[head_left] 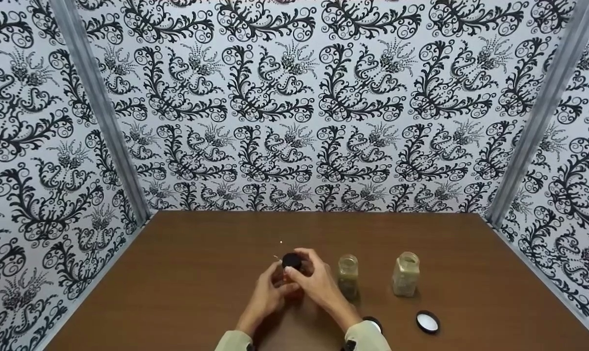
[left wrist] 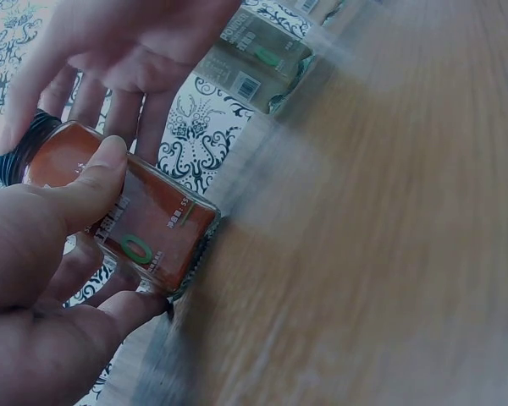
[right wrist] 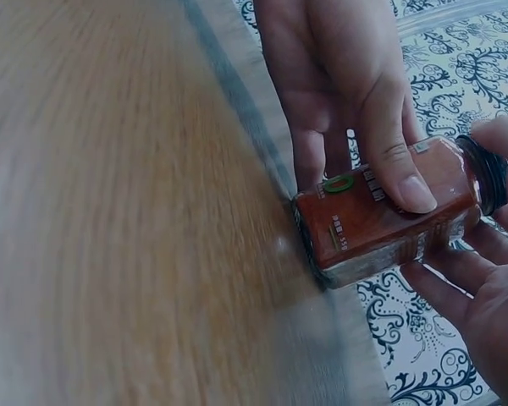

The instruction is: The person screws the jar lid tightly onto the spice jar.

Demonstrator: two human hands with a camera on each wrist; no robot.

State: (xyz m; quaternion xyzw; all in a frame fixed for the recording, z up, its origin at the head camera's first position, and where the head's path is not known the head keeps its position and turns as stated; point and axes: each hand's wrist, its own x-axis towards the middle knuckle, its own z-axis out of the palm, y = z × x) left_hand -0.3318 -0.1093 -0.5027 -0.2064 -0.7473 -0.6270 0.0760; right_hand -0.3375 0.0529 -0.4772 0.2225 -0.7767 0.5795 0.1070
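A glass spice jar (left wrist: 157, 216) of orange-red powder stands on the table under a black screw lid (head_left: 291, 262). My left hand (head_left: 265, 295) grips the jar's body, its thumb lying across the printed face. From the other side, my right hand (head_left: 319, 282) holds the lid with thumb and fingers. The lid sits on the jar's neck; how tightly cannot be told. In the head view the hands hide most of the body. To the right are two lidless glass jars, one with greenish contents (head_left: 348, 282) and one with paler contents (head_left: 405, 278).
A black lid (head_left: 428, 322) lies with its white inside up at the right front. Another lid (head_left: 373, 321) is partly hidden by my right sleeve. A tiny white speck (head_left: 281, 242) lies beyond the hands. Patterned walls (head_left: 294, 97) enclose the brown table (head_left: 177, 292).
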